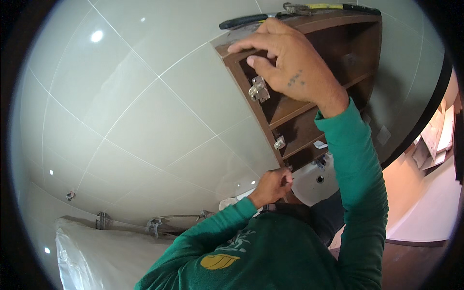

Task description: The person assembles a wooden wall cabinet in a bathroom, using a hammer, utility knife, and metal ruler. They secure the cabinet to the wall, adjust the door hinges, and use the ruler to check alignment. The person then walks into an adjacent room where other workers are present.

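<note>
A brown wooden cabinet point(302, 111) with open shelves hangs on the tiled wall. My right hand point(295, 63) is at its upper left corner, fingers stretched and thumb apart, with nothing visible between them. Just below that hand, a metal hinge point(259, 90) is fixed inside the cabinet's left side. A second hinge point(279, 142) sits lower on the same side. My left hand point(273, 187) is by the cabinet's bottom left corner, fingers curled closed. What they hold, if anything, is hidden.
On the cabinet top lie a black-handled tool point(244, 21) and a tool with a yellow and black handle point(333, 6). A white washbasin point(309, 186) is below. Metal wall fittings point(154, 226) and a plastic-covered white object point(106, 256) are at the lower left.
</note>
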A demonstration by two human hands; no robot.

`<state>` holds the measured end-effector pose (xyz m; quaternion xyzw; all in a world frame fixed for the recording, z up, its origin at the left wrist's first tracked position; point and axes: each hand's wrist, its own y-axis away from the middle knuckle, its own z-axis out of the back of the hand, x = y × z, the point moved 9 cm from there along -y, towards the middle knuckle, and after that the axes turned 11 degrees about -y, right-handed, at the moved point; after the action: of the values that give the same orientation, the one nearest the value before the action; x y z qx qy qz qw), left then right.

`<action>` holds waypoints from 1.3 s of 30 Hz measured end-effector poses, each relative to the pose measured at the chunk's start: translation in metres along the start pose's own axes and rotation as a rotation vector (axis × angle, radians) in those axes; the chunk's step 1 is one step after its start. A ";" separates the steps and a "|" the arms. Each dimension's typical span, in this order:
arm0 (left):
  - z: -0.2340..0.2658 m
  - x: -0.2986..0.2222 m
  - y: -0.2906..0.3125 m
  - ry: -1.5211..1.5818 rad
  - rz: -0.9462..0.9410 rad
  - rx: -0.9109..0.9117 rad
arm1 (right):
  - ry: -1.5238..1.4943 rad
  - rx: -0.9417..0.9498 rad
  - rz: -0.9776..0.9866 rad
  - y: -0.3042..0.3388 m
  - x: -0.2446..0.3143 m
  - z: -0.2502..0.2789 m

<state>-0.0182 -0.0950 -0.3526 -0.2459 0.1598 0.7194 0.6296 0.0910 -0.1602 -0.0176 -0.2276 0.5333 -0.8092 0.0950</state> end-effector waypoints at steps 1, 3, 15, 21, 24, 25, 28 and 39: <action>-0.022 0.005 -0.004 -0.022 -0.038 0.019 | 0.007 -0.011 -0.012 0.000 -0.001 0.001; -0.061 0.010 -0.007 -0.063 -0.101 0.050 | 0.005 -0.036 -0.008 -0.001 -0.005 0.000; 0.005 -0.058 0.012 0.029 -0.343 -0.269 | 0.056 -0.099 0.022 0.005 0.002 -0.001; 0.247 -0.140 0.031 0.050 -0.182 -1.173 | 0.001 -0.116 -0.025 0.003 -0.002 0.002; 0.280 -0.141 0.006 0.072 -0.214 -1.165 | -0.034 -0.128 -0.018 0.005 0.000 0.001; 0.282 -0.139 -0.004 0.069 -0.240 -1.127 | -0.048 -0.130 -0.022 0.006 -0.001 0.002; 0.283 -0.133 -0.019 0.071 -0.314 -1.129 | -0.090 -0.152 0.020 0.007 -0.006 0.004; 0.286 -0.125 -0.023 0.074 -0.206 -1.126 | -0.122 -0.123 -0.018 0.008 -0.007 0.004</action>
<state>-0.0287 -0.0404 -0.0441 -0.5826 -0.2510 0.6194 0.4625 0.0981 -0.1639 -0.0257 -0.2866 0.5731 -0.7605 0.1057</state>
